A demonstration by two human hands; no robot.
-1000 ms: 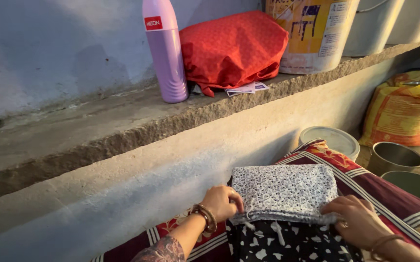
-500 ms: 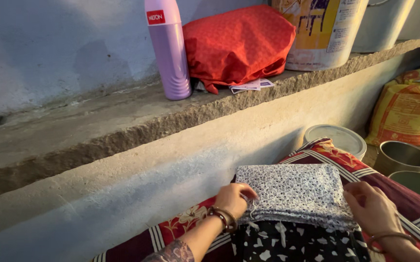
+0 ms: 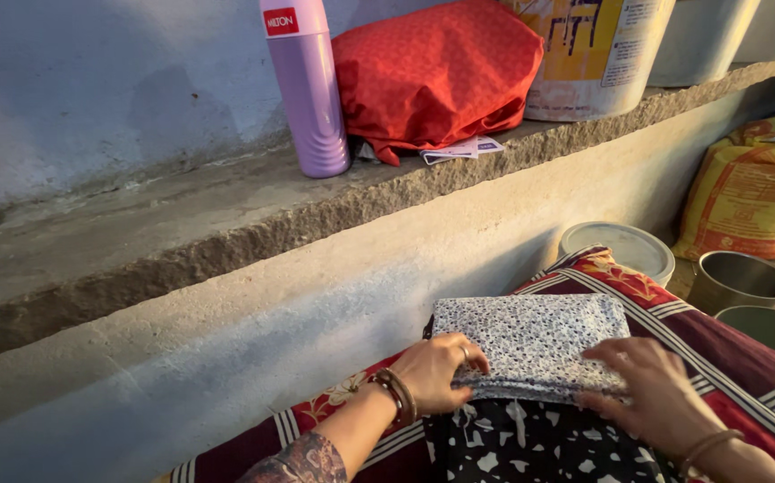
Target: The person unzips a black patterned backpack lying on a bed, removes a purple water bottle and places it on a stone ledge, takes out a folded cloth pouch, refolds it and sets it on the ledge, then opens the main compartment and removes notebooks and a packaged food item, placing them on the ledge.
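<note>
Head cam: L hand [image 3: 432, 371] & R hand [image 3: 651, 394] pinch near edge of folded blue-white floral cotton cloth [image 3: 535, 340], atop black-white patterned fabric [image 3: 530, 443], below lilac plastic bottle [image 3: 307, 89]

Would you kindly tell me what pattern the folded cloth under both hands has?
The folded cloth is white with a small blue floral print, seen in the head view.

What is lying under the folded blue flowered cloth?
Under the folded blue flowered cloth lies a black cloth with white shapes, on a maroon striped blanket. Anything between the folds is covered.
</note>
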